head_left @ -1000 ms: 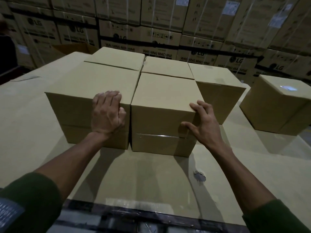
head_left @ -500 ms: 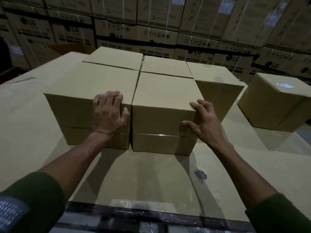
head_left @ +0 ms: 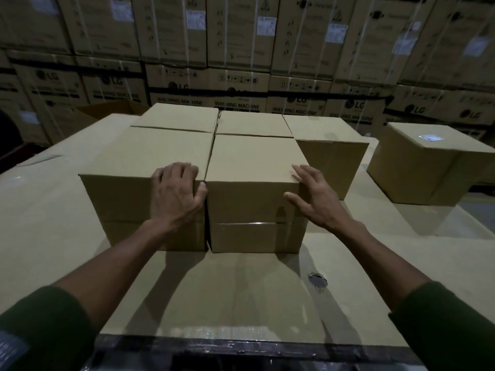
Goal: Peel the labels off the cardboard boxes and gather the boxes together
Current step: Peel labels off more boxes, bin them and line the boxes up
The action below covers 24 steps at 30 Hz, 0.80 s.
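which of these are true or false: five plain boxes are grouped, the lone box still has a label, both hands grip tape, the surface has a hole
1. Five plain brown cardboard boxes stand grouped together. True.
2. The separate brown cardboard box at the right bears a white label. True.
3. Both hands grip tape. False: the left hand and right hand lie on the front boxes.
4. The cardboard surface is undamaged. False: a torn hole shows.

Five plain cardboard boxes [head_left: 251, 167] sit packed together; a sixth labelled box [head_left: 417, 167] stands apart.
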### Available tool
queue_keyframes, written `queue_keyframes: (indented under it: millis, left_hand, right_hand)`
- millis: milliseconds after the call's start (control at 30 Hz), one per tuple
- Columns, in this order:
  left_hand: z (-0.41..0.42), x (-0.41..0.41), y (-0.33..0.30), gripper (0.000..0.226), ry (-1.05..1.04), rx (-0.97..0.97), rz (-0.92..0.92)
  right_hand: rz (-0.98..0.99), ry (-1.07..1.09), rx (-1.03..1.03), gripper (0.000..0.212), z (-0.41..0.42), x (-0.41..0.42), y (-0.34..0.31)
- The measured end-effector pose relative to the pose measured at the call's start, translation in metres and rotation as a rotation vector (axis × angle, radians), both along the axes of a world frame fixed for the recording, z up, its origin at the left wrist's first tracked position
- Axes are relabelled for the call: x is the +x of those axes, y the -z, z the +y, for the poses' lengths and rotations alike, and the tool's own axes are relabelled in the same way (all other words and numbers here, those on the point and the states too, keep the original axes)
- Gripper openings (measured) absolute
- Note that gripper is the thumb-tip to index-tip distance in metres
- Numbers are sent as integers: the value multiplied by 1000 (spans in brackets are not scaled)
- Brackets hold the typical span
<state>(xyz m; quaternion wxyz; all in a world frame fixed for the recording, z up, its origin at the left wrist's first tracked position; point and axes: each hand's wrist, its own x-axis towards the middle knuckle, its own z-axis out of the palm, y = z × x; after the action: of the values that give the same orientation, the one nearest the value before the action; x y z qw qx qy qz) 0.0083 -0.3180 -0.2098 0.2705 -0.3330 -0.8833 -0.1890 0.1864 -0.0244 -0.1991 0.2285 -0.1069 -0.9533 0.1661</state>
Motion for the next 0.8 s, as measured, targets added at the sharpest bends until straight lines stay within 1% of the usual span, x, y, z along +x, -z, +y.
queue_keyframes:
  millis: [100,267,400,533,667,800]
  left_hand:
    - [12,9,-6,53,71,47,0]
    - [68,41,-22,49,253,78,56]
    - [134,80,-41,50,410,6,117]
    - [209,111,-56,54,538,-54,158]
    - [286,131,-62,52,556,-153,180]
    - [361,141,-64,50,562,-236,127]
  right_hand:
    - [64,31,-73,75,1,4,-6]
    - [127,102,-97,70,16,28,-14]
    - [141,150,-159,65,49,63,-16]
    - [161,227,-191,57,99,92,-21]
    - [178,287,-172,47,162,116,-25]
    - [195,343,-170,42,242,140,-26]
